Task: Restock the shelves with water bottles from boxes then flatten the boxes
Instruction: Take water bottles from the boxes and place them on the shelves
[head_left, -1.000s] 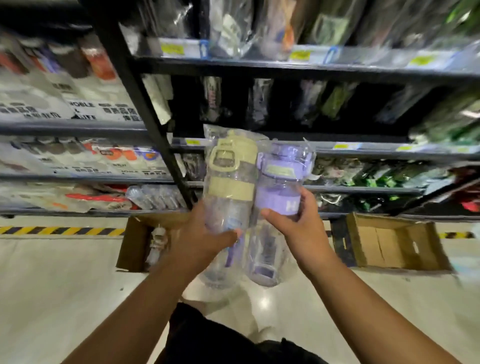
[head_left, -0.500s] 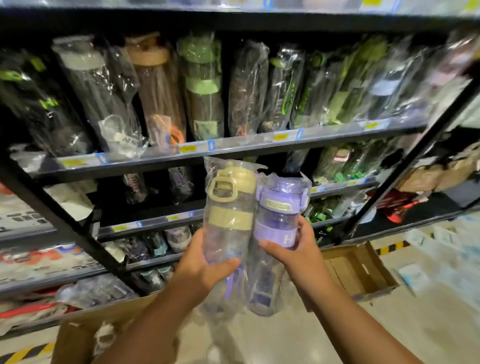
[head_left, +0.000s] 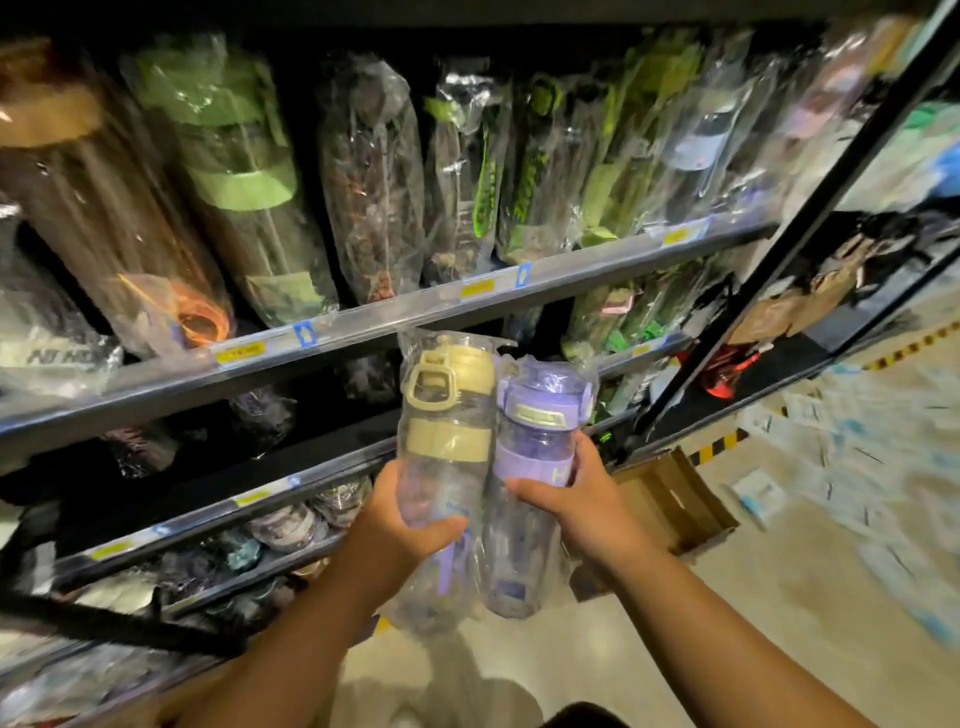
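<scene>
Left hand (head_left: 402, 525) grips the yellow bottle (head_left: 444, 467), right hand (head_left: 576, 501) the purple bottle (head_left: 535, 467); light, stiff, slippery-wrapped, so best held mid-body

Purple bottle (head_left: 535, 460): band reads "H", remainder covered. Package at far left (head_left: 52, 358): "NT H…", partial. Yellow shelf tags (head_left: 240, 352): print blurred, unreadable.

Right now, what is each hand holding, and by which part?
The left hand grips the yellow-capped bottle round its clear middle; the right hand grips the purple-capped bottle at its purple band.
</scene>
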